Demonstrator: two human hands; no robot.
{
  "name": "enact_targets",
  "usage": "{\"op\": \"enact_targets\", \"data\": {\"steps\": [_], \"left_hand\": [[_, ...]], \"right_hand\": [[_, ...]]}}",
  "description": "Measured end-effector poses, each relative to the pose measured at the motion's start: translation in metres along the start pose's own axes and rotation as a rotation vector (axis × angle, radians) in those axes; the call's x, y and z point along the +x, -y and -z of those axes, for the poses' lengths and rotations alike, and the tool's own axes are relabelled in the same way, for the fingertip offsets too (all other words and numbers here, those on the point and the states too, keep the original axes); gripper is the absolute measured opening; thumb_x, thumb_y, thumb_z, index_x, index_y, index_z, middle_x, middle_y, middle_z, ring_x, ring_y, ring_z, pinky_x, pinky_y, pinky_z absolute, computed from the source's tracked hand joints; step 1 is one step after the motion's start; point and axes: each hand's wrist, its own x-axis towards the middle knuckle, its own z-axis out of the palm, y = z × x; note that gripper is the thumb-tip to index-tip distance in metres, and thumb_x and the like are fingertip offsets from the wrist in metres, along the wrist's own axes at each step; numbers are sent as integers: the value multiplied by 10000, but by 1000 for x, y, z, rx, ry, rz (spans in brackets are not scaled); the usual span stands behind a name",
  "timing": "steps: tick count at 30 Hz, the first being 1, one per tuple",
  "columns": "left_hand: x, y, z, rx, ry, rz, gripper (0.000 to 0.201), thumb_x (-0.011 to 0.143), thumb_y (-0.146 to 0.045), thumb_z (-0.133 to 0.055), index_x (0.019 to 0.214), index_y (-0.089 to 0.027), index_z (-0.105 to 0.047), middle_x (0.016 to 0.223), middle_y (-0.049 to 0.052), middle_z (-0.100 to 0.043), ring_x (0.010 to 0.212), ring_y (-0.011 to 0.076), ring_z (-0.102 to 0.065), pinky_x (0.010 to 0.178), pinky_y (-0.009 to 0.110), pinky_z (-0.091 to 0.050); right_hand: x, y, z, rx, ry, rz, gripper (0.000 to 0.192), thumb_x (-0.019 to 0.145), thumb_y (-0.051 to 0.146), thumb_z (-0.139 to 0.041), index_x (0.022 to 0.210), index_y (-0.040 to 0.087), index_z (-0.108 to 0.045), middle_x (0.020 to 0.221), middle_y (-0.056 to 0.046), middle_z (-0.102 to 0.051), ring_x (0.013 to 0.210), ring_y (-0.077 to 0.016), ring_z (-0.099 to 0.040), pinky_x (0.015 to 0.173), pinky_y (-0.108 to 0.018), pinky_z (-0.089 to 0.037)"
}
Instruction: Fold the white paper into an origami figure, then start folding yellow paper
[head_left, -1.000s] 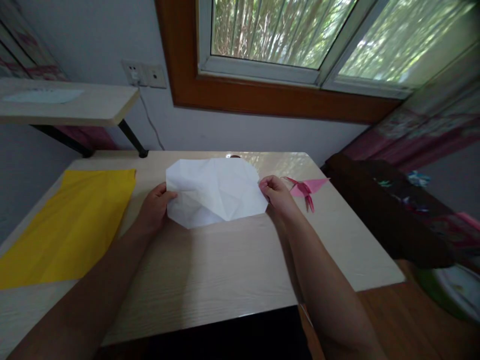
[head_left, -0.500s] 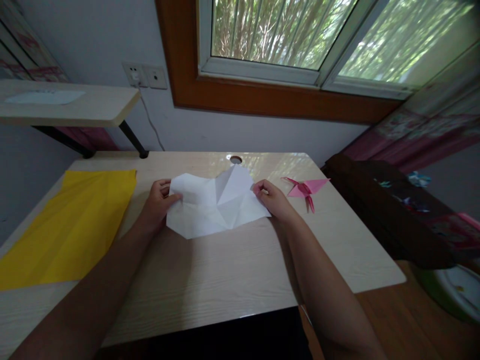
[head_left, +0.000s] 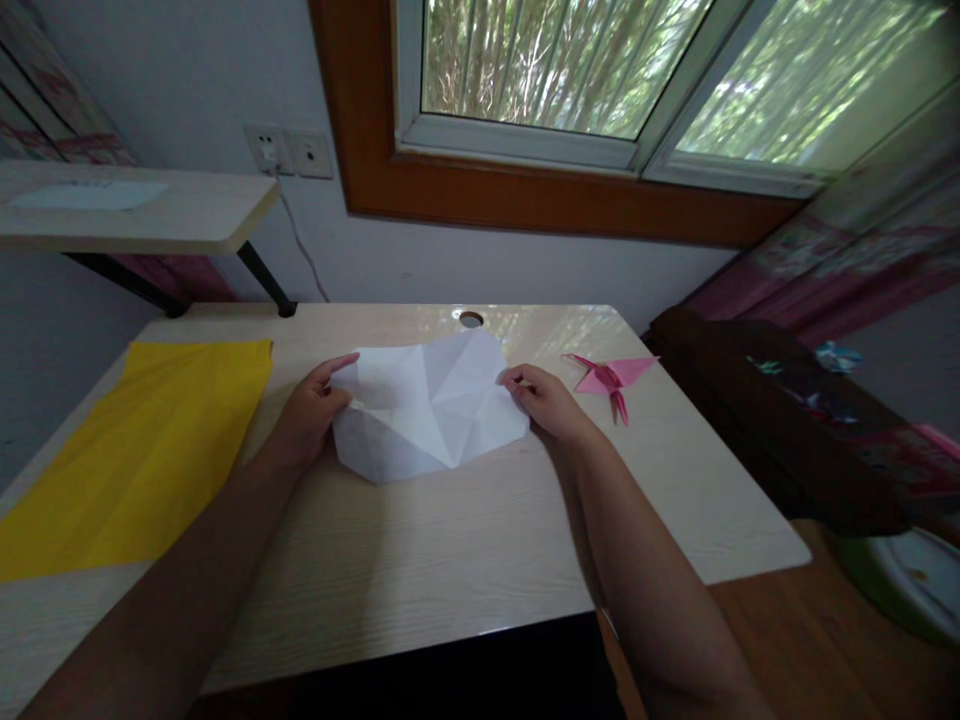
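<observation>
Early stage: white paper (head_left: 427, 410) creased, partly collapsed, no figure formed. L hand (head_left: 311, 415) & R hand (head_left: 547, 400) each pinch an edge. Pink crane (head_left: 611, 377) finished; yellow sheet (head_left: 135, 450) unfolded on worktop (head_left: 450, 540)

The yellow sheet (head_left: 127, 455) runs off the left edge; the white creased paper (head_left: 427, 410) hides the left hand's (head_left: 307, 415) fingertips and part of the right hand's (head_left: 544, 400); the green-rimmed object (head_left: 907, 585) at lower right is cut off and too blurred to identify.
</observation>
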Motion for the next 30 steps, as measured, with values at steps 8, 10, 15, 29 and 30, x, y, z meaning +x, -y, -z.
{"op": "enact_targets", "data": {"steps": [8, 10, 15, 29, 30], "left_hand": [[5, 7, 8, 478, -72, -237, 660, 756, -147, -585, 1405, -261, -613, 1468, 54, -580, 1250, 265, -605, 1104, 411, -466], [6, 7, 8, 530, -69, -287, 693, 757, -128, -578, 1437, -263, -581, 1526, 50, -525, 1353, 276, -533, 1175, 427, -398], [8, 8, 7, 567, -43, -386, 778, 723, -74, -581, 1480, -246, -526, 1586, 57, -450, 1491, 273, -373, 1277, 433, -230], [2, 6, 5, 642, 202, -459, 800, 756, -104, -542, 1536, -241, -434, 1617, 38, -407, 1512, 250, -336, 1281, 452, -197], [0, 5, 4, 638, 240, -459, 805, 756, -103, -535, 1541, -243, -426, 1621, 34, -400, 1515, 246, -331, 1282, 451, -192]], "right_hand": [[-1, 0, -1, 33, -22, -90, 191, 903, 330, -524, 960, 217, -667, 974, -64, -707, 878, -219, -624, 769, -333, -484], [0, 1, 0, 15, -22, -75, 186, 902, 320, -520, 958, 220, -667, 983, -66, -710, 905, -227, -631, 796, -348, -491], [2, -1, 0, -112, 7, -10, 182, 882, 230, -508, 947, 221, -677, 992, -79, -716, 946, -249, -652, 859, -391, -490], [-5, 15, 9, 107, 57, -144, 325, 819, 368, -736, 1127, 265, -724, 1156, -76, -665, 889, -213, -631, 733, -344, -508], [-5, 16, 10, 181, 58, -188, 353, 809, 381, -753, 1143, 273, -717, 1172, -73, -672, 891, -214, -639, 719, -342, -517]]}}
